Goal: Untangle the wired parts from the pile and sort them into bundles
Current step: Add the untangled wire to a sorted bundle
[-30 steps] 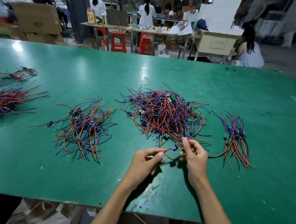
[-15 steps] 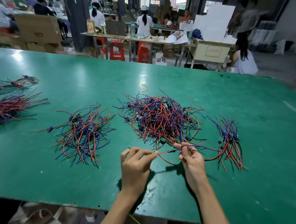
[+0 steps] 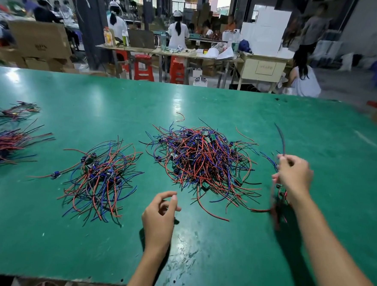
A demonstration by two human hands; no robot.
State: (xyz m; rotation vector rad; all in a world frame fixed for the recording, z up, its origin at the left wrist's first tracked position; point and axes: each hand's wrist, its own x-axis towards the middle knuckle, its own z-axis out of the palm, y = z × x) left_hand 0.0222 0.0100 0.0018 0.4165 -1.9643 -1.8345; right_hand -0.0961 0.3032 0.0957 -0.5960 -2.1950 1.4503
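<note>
A tangled pile (image 3: 204,159) of red, blue and black wired parts lies in the middle of the green table (image 3: 198,244). My right hand (image 3: 293,174) is over the small bundle at the right (image 3: 279,202), which it mostly hides. It grips a wired part (image 3: 281,138) whose dark wire sticks up from the fist; the hand is motion-blurred. My left hand (image 3: 159,214) hovers near the pile's front edge with loosely curled fingers and holds nothing. A sorted bundle (image 3: 100,177) lies left of the pile.
Two more bundles lie at the far left, one near (image 3: 2,145) and one farther back (image 3: 18,110). A stray red wire (image 3: 180,116) sits behind the pile. Beyond the table are people at workbenches, red stools (image 3: 143,68) and cardboard boxes.
My right hand has carried the freed wired part from the pile's front edge to the right, over the right bundle. My left hand has let go of the wire and stayed near the front.
</note>
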